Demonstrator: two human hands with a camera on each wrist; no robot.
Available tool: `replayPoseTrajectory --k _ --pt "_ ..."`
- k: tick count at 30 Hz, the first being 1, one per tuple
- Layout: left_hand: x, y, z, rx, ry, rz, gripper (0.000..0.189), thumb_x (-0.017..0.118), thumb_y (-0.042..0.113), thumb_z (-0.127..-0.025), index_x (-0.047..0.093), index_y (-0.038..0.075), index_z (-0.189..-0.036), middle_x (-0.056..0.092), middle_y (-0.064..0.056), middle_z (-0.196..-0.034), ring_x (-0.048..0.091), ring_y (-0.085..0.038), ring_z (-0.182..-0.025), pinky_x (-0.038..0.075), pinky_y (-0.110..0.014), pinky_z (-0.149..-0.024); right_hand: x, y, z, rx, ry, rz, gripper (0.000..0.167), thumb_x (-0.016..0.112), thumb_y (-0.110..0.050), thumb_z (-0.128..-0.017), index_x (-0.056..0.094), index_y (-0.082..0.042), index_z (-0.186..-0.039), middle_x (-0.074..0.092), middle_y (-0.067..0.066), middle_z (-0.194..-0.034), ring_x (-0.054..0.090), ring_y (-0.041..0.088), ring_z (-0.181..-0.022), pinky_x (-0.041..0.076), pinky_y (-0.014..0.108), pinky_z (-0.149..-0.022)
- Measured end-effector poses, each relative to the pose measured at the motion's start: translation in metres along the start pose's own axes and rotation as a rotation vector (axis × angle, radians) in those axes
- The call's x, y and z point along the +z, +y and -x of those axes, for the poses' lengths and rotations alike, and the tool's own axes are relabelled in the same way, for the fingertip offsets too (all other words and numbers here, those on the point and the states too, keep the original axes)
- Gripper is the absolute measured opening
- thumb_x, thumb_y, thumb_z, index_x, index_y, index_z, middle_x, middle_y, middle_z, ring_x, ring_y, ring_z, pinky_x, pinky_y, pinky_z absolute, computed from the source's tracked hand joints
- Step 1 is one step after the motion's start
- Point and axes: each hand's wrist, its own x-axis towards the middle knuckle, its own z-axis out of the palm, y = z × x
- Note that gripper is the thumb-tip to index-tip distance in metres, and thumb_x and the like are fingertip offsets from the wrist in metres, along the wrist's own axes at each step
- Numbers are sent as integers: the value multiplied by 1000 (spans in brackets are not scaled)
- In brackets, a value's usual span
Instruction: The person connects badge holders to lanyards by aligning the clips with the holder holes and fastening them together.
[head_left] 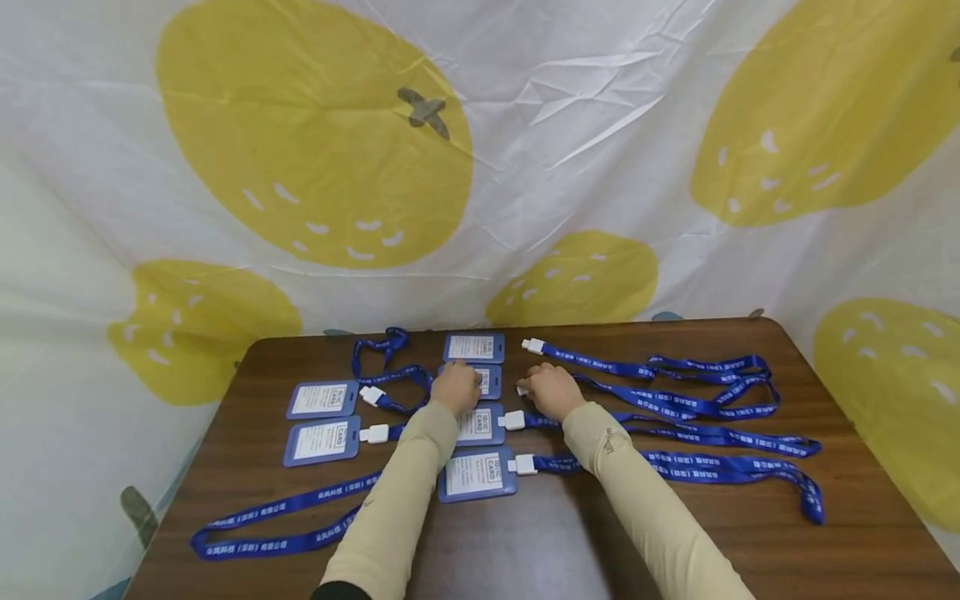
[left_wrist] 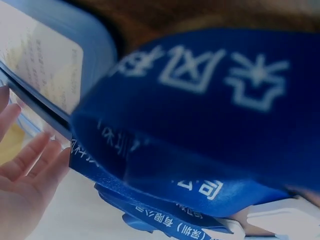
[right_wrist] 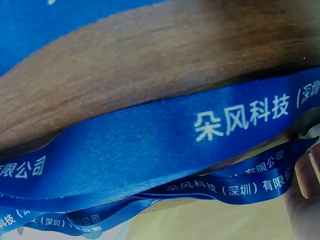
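Note:
My left hand (head_left: 456, 387) grips a blue badge holder (head_left: 492, 382), the second from the back in the middle column, and covers its left part. In the left wrist view its fingers (left_wrist: 37, 165) lie at a holder's edge. My right hand (head_left: 553, 392) pinches a white clip (head_left: 522, 390) at the end of a blue lanyard (head_left: 660, 402), just right of that holder. A small gap shows between clip and holder. Nearer me, two badge holders (head_left: 480, 473) have white clips (head_left: 523, 464) at their slots. In the right wrist view a printed lanyard strap (right_wrist: 150, 145) crosses the foreground.
At the back, a badge holder (head_left: 475, 347) lies apart from a lanyard's white clip (head_left: 533, 346). Two more holders (head_left: 322, 400) lie left, near a loose clip (head_left: 371, 396). A looped lanyard (head_left: 247, 547) reaches the front left of the brown table (head_left: 525, 550). A patterned cloth (head_left: 570, 167) hangs behind.

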Motion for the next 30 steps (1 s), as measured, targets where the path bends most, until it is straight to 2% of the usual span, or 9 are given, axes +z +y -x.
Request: replayPoseTrajectory --k 5,11,19,30 --pt "-1 -1 -1 7 17 -7 19 62 20 -85 70 13 -100 58 -14 -103 53 -30 -98 48 -44 -79 -1 3 -1 -29 44 34 8 67 -11 -80 72 -14 -85 61 5 -73 56 26 -68 47 38 -62" --pt "-2 -2 -2 12 34 11 15 63 20 -83 72 13 -93 58 -14 -100 54 -31 -96 48 -44 -78 -1 9 -1 -42 115 23 6 69 -9 -76 73 -14 -76 61 3 -67 54 24 -65 45 35 -65" --pt "-3 -1 -3 16 41 21 17 65 20 -81 72 14 -95 58 -14 -101 54 -31 -95 48 -43 -79 -3 12 -2 -9 114 -36 6 69 -11 -77 72 -13 -72 61 2 -66 54 23 -67 44 35 -69" --pt "0 -1 0 15 44 17 18 66 21 -81 72 13 -96 59 -14 -102 54 -31 -96 47 -42 -81 2 6 -4 17 115 -63 7 68 -10 -77 73 -13 -72 61 3 -68 53 25 -69 45 36 -67"
